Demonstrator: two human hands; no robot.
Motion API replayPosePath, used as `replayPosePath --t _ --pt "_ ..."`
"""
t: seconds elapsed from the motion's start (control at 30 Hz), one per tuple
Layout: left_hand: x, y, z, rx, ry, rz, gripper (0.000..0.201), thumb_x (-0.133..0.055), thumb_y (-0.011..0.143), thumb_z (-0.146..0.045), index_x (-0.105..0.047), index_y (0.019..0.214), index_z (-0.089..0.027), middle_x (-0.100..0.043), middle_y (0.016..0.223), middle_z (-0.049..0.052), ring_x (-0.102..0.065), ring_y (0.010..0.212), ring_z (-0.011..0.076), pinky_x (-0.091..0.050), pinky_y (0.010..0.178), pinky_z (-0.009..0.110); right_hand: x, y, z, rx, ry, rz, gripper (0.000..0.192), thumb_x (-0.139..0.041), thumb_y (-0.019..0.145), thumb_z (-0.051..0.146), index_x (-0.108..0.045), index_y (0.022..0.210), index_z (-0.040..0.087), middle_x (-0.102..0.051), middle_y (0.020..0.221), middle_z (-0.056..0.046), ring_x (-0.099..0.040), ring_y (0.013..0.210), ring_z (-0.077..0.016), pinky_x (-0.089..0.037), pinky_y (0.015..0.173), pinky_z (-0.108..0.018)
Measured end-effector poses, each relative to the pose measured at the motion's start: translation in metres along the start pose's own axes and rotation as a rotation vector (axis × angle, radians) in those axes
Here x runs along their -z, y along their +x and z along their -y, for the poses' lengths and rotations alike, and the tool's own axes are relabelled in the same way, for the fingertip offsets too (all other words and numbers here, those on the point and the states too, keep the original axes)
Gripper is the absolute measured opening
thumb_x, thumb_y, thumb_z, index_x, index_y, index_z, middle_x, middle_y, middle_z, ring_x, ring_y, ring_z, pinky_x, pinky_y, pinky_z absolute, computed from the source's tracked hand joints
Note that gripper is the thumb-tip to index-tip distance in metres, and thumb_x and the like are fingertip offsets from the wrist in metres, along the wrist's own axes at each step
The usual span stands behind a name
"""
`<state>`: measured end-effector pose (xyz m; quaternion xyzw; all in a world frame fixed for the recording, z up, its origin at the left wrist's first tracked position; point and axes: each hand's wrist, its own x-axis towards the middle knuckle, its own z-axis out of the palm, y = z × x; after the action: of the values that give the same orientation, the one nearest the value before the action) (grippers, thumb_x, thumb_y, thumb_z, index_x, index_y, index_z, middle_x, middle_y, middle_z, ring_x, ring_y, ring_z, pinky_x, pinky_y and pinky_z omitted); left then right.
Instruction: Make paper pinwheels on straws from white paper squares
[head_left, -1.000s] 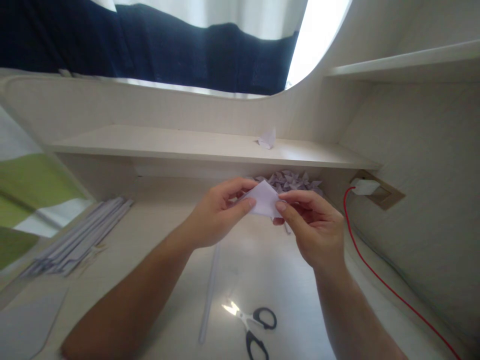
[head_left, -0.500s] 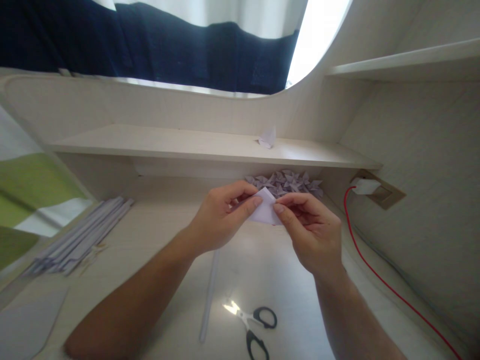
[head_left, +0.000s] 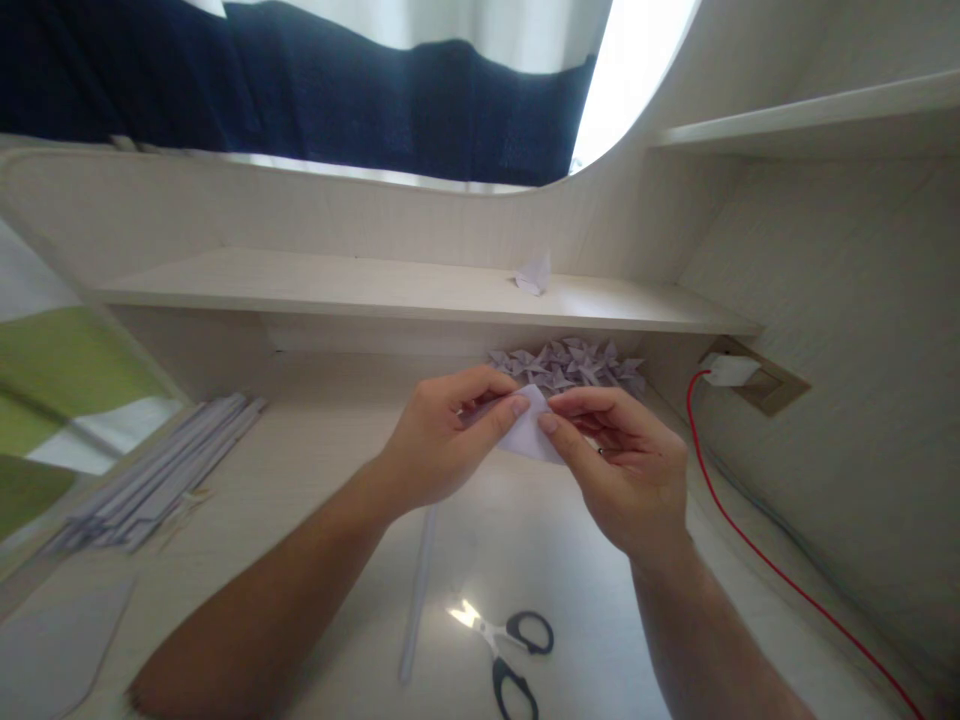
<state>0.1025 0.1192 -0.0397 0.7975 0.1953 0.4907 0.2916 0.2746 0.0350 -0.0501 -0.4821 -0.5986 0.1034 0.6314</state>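
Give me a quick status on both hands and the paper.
Left hand and right hand both pinching folded paper piece above desk. Nothing blocking.

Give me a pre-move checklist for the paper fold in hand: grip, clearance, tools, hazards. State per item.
1. Both hands on the piece: left hand and right hand pinch the folded paper piece from either side. Ok.
2. Piece clear of the desk: held above the desk, not resting on it. Ok.
3. Crease alignment: fingers cover the edges. Cannot tell.
4. Scissors lie on the desk near the person, apart from both hands. Ok.
5. Red cable runs along the right side, close to the right forearm. Not ok.
6. Pile of folded pieces sits just behind the hands, under the shelf. Ok.
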Motion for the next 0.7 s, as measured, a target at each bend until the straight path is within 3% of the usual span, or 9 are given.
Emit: replayPosePath --t 0.2,0.4,0.53,0.7 --pt "-0.003 -0.001 0.001 -0.032 0.031 -0.068 0.013 -0.070 0.095 -0.027 -0.074 0.088 -0.017 -0.071 0.077 -0.001 -0.061 0.067 0.0088 -0.047 0.061 0.019 0.000 -0.002 0.001 -0.026 0.032 0.028 0.020 -0.081 0.086 0.018 -0.077 0.103 0.027 -0.077 0.096 0.001 -0.071 0.078 -0.0140 -0.061 0.073 -0.027" --pt "-0.005 -0.002 0.009 -0.197 0.219 -0.174 0.006 -0.072 0.094 -0.022 -0.072 0.090 -0.017 -0.071 0.074 -0.004 -0.059 0.061 0.0054 -0.045 0.059 0.017 0.000 -0.003 0.001 -0.064 0.054 0.061 0.022 -0.081 0.087 0.019 -0.078 0.107 0.028 -0.076 0.092 0.000 -0.070 0.076 -0.0149 -0.061 0.072 -0.030" --pt "-0.003 -0.002 0.012 -0.282 0.385 -0.208 0.012 -0.072 0.094 -0.027 -0.071 0.088 -0.017 -0.071 0.071 -0.003 -0.059 0.058 0.0063 -0.043 0.059 0.020 0.000 -0.003 0.002 -0.055 0.058 0.091 0.027 -0.081 0.086 0.016 -0.078 0.109 0.029 -0.076 0.096 0.000 -0.070 0.080 -0.0148 -0.061 0.076 -0.030" --pt "-0.002 -0.004 0.013 -0.285 0.453 -0.229 0.017 -0.070 0.095 -0.032 -0.070 0.086 -0.017 -0.071 0.070 -0.002 -0.061 0.058 0.0078 -0.042 0.059 0.022 0.000 -0.004 0.002 -0.046 0.075 0.123 0.034 -0.079 0.086 0.014 -0.075 0.115 0.030 -0.077 0.106 -0.001 -0.072 0.089 -0.0176 -0.061 0.084 -0.033"
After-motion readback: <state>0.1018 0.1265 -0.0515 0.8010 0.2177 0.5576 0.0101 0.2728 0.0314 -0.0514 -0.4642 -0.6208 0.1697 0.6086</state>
